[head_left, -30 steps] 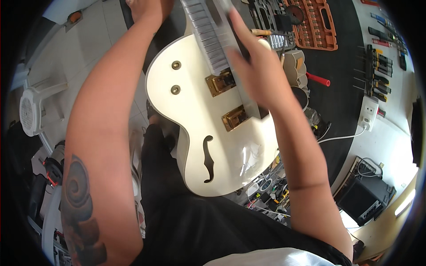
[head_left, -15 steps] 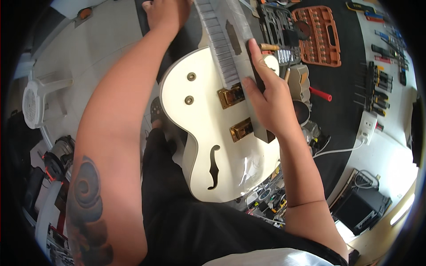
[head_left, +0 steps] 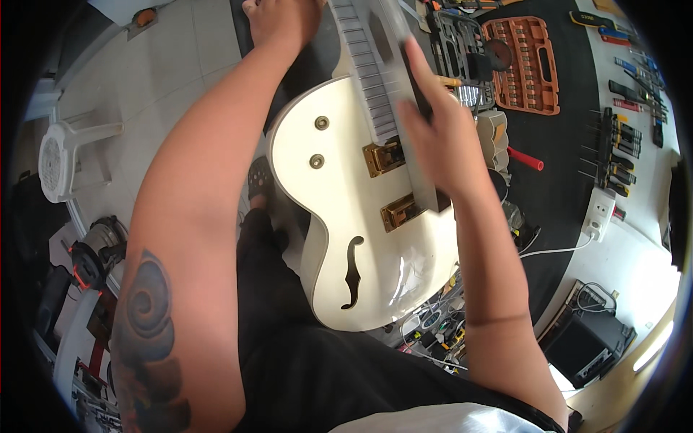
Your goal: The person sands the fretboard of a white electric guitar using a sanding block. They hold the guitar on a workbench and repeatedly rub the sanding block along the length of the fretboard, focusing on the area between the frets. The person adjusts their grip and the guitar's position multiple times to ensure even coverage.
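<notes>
In the head view, the white guitar [head_left: 379, 285] lies at centre, fretboard [head_left: 364, 65] toward twelve; the right hand [head_left: 449, 141], at two o'clock, grasps a grey bar [head_left: 421, 177] lengthwise along it; the left hand's [head_left: 289, 25] grip, near twelve, I cannot tell; light, level pressure should serve best.

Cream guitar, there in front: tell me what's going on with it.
A person's right hand holds a long grey bar lengthwise along the fretboard of the cream guitar, its near end over the gold pickups. The left hand is near the neck at the view's top edge, its grip unclear. An open orange case lies on the dark bench to the right.
</notes>
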Demonstrator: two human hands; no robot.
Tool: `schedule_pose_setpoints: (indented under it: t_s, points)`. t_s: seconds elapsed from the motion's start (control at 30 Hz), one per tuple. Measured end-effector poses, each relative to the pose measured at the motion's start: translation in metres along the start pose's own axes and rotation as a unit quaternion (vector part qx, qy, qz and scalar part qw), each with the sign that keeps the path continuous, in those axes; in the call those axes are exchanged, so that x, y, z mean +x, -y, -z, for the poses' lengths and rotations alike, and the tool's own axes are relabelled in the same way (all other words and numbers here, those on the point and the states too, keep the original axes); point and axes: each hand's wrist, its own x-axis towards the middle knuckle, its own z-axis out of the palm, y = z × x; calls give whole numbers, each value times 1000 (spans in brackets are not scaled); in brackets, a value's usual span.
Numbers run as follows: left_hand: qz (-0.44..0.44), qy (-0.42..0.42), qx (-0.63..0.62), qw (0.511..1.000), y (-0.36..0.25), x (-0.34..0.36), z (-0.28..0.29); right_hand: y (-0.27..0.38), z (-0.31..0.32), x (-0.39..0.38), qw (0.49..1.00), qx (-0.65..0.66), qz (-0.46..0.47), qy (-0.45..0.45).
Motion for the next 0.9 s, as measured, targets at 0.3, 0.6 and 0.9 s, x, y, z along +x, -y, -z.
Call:
schedule_pose_setpoints:
  t_s: [0.3, 0.6, 0.9]
  points:
    - [-8, -12, 8, 1000, 0, 2, 0, 33, 5, 78, 997, -69, 36, -29]
    - [-41, -59, 52, 996, 25, 3, -23, -14, -10, 49, 991, 18, 127, -24]
    - [-27, -61, 18, 998, 11, 4, -4, -2, -11, 56, 996, -11, 89, -16]
